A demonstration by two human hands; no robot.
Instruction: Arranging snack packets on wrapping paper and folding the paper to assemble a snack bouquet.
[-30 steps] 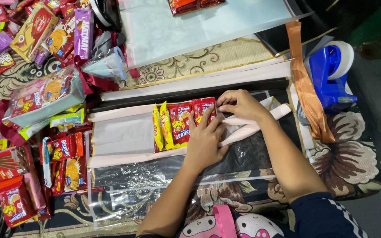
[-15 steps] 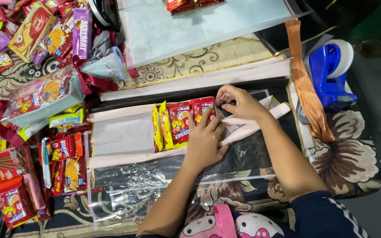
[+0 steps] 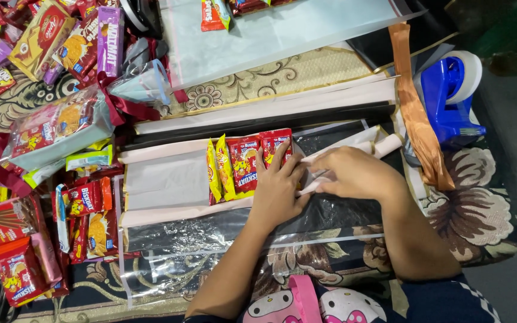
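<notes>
Pressing flat, left hand [image 3: 279, 188] lies open on red snack packets [image 3: 257, 161], fingers spread. Right hand [image 3: 354, 173], at 3 o'clock of it, pinches rolled pink paper [image 3: 373, 146]; fingertips hidden. Packets sit mid-frame on pink sheet [image 3: 169, 179]. Judgement: packets light, crinkly, slippery, contents brittle; hold by sealed edges. Blue tape dispenser [image 3: 447, 98] at 2 o'clock. Clear film [image 3: 210, 236] hard to trace.

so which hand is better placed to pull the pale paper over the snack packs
Right. The right hand already pinches the folded pale paper beside the snack packs, while the left hand lies flat on the packs, pinning them in place.
</notes>
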